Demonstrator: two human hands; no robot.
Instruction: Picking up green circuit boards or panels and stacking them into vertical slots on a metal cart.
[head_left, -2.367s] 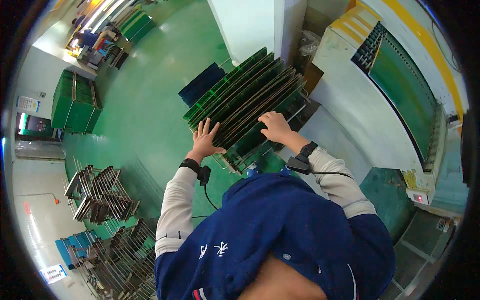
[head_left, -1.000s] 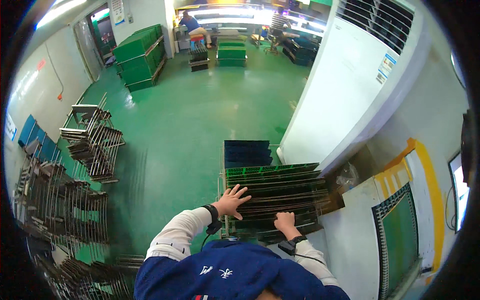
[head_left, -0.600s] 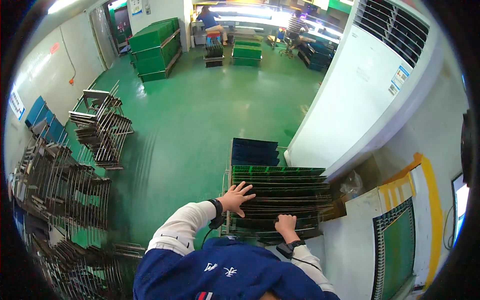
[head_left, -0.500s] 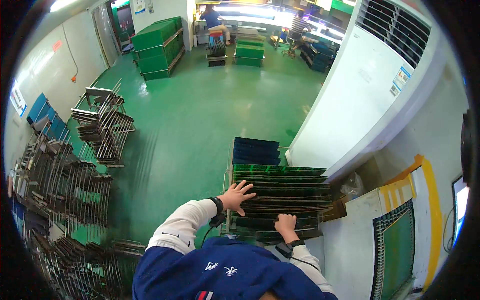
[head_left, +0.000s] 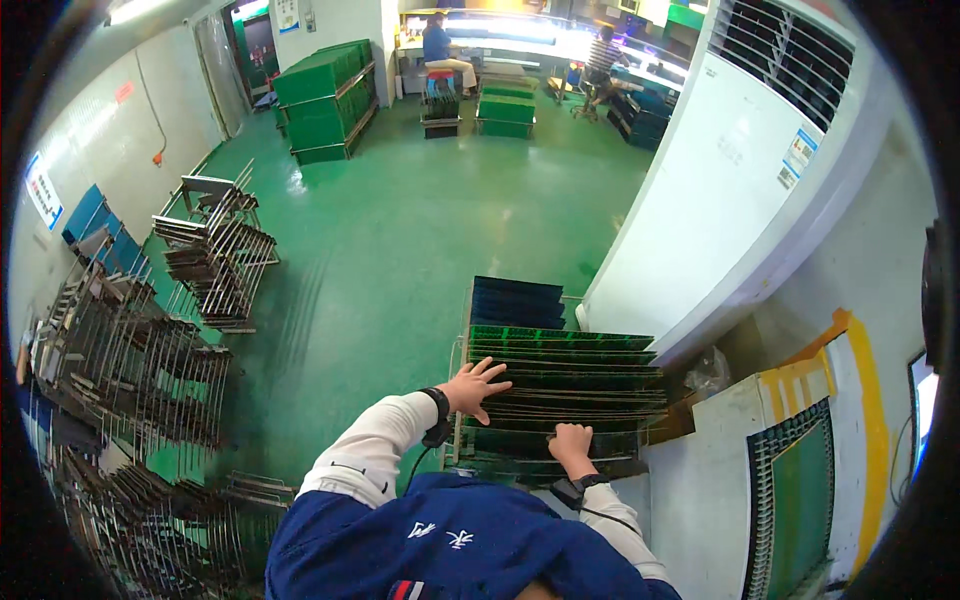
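Note:
In front of me stands a metal rack packed with thin green circuit board panels, set on edge in rows. Darker, bluish panels stand at its far end. My left hand is open at the rack's left side, its fingers spread over the panels' top edges. Lower and to the right, my right hand is closed at the near panels. Its fingertips are hidden, so whatever they grip does not show. Both wrists wear black bands with cables.
Metal racks crowd the left wall, another rack standing beyond them. A tall white air conditioner is at right, with a spiral-edged green board nearer. Green panel stacks and two people at a lit bench are far off.
The view has shifted slightly, so the room sits a little further right. Both hands stay nearly in place, the left still spread and the right still closed.

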